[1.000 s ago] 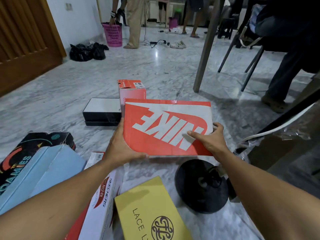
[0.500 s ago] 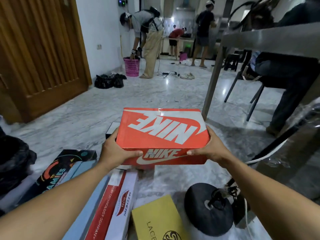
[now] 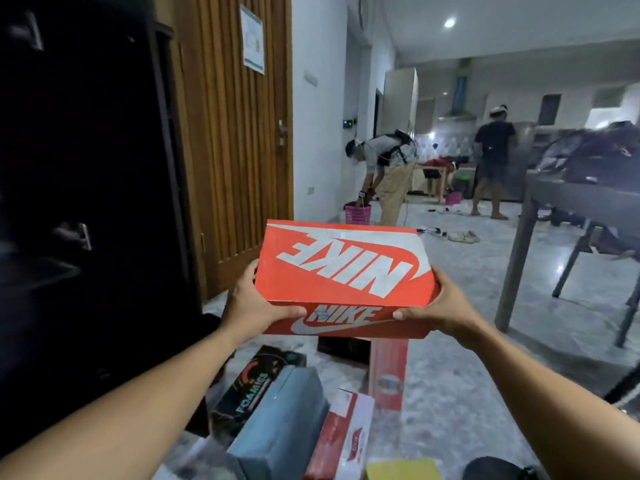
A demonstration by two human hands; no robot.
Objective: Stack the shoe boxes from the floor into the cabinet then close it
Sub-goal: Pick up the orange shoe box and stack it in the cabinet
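In the head view, the left hand and right hand gripped opposite ends of the orange Nike box, held roughly level above the floor, long axis running side to side. The dark cabinet stood to its left, nearer the left hand; its inside was too dark to read. A blue box and others lay on the floor below.

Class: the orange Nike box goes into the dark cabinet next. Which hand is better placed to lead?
Probably the left hand: it grips the end of the Nike box nearest the dark cabinet on the left. The right hand grips the far end.
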